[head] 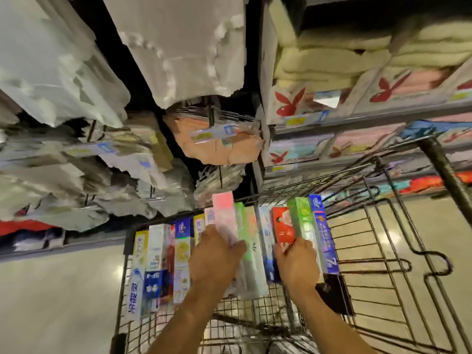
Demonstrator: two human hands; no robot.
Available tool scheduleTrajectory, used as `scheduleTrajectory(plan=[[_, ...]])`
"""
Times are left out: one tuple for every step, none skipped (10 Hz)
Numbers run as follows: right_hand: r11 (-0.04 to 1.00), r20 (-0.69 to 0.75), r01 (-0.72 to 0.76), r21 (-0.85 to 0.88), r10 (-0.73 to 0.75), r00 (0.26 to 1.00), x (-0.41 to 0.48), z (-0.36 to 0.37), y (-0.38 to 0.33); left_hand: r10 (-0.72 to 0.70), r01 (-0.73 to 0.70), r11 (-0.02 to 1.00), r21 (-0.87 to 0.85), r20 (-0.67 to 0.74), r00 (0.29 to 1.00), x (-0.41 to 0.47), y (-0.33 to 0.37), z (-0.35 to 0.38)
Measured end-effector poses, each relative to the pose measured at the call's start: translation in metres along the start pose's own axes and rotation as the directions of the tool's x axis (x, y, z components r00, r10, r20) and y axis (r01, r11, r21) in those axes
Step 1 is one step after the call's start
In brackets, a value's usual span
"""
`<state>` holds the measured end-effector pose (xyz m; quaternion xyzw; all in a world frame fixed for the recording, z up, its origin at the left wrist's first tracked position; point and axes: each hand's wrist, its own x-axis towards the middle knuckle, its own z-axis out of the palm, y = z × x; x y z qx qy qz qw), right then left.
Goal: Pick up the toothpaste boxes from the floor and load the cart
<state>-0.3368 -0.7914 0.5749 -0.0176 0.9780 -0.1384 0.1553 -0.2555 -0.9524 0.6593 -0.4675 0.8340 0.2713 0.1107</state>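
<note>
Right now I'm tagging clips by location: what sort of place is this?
Most likely a shop aisle: grey metal shelves with yellow-and-blue price tags hold folded cream towels, and a black wire shopping cart holds a row of colourful cardboard toothpaste boxes.

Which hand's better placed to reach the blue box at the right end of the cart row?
Right, probably. The right hand grips the red box, with only the green box between it and the blue box. The left hand holds the pink box further left and would have to cross over.
</note>
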Motion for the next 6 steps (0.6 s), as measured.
scheduleTrajectory(plan=[[0.999,-0.04,0.031,0.011,-0.031,0.999,0.005,0.012,-0.002,-0.014,0.012,0.996,0.09,0.023,1.0,0.009,0.007,0.011],[0.999,-0.035,0.039,0.007,-0.038,0.999,-0.001,0.012,-0.006,-0.043,0.038,0.992,0.119,0.038,0.998,0.005,0.006,0.014],[0.998,-0.045,0.055,-0.005,-0.055,0.997,-0.009,0.006,-0.005,-0.053,0.051,0.996,0.071,0.025,0.998,0.0,0.002,0.011],[0.996,-0.029,0.071,-0.05,-0.073,0.997,-0.012,-0.013,-0.007,-0.043,0.04,0.997,0.067,0.039,0.998,-0.004,0.004,0.0],[0.992,-0.029,0.103,-0.069,-0.105,0.994,-0.009,-0.032,-0.01,-0.027,0.025,0.997,0.076,0.032,0.999,-0.01,0.007,-0.011],[0.987,-0.037,0.145,-0.073,-0.148,0.988,-0.011,-0.058,-0.015,0.058,-0.06,0.975,0.216,0.016,0.998,-0.025,0.013,-0.03]])
